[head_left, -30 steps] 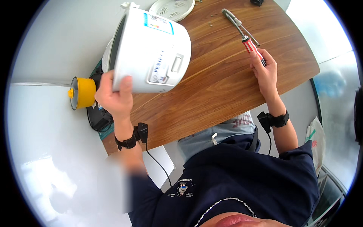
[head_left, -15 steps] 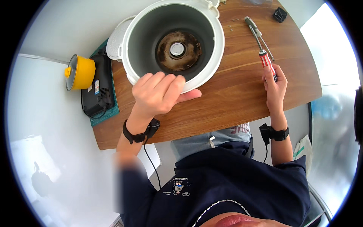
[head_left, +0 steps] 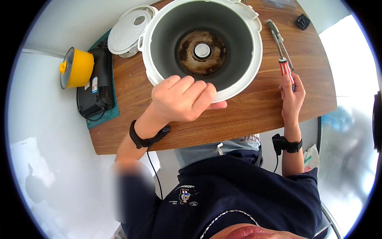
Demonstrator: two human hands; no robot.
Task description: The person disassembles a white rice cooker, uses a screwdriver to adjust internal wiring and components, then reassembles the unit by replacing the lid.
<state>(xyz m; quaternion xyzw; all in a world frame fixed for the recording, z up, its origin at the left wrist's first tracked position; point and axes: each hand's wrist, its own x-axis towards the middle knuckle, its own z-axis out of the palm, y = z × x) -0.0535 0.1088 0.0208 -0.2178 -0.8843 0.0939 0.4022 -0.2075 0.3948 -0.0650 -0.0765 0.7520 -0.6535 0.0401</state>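
Head view: clamped at the rim (head_left: 257, 47) by the left hand (head_left: 183, 97), the cooker shell (head_left: 147, 44) has turned, baring its interior (head_left: 169, 44), right hand (head_left: 292, 93) gripping a screwdriver (head_left: 285, 68).

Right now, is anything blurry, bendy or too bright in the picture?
Head view: the left sleeve blurs at its outer edge; head view: the table's near edge looks bowed; head view: glare whitens the wall at right; head view: the pot looks fairly sharp.

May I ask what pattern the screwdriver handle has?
The handle is mainly red-and-white striped; head view.
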